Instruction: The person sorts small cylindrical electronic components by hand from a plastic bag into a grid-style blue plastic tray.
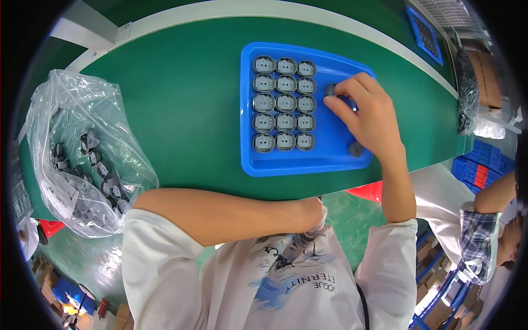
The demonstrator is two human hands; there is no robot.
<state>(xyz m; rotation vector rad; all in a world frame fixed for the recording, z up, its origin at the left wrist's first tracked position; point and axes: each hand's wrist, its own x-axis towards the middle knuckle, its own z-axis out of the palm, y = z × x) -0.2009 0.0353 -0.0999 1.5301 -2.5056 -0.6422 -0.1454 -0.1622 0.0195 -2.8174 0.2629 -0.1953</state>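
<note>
My right hand [366,113] reaches over the right half of a blue tray [297,165]. Its thumb and index finger are closed on a small grey plastic part [331,89], mostly covered by the fingertips. Left of it, similar rounded grey parts [286,103] lie in three neat columns, each showing a pale inner face with dark dots. A darker round part [356,148] rests in the tray's lower right corner, below my wrist. My left forearm [236,214] lies across my body along the table's near edge; the fingers of my left hand [312,213] are hidden.
On the left of the green table [181,110] slumps a clear plastic bag [82,121] holding several loose grey parts. A white rail [264,8] borders the far edge. Another blue tray [424,36] sits beyond it. At right, another person's arm [495,195] shows near blue bins [478,165].
</note>
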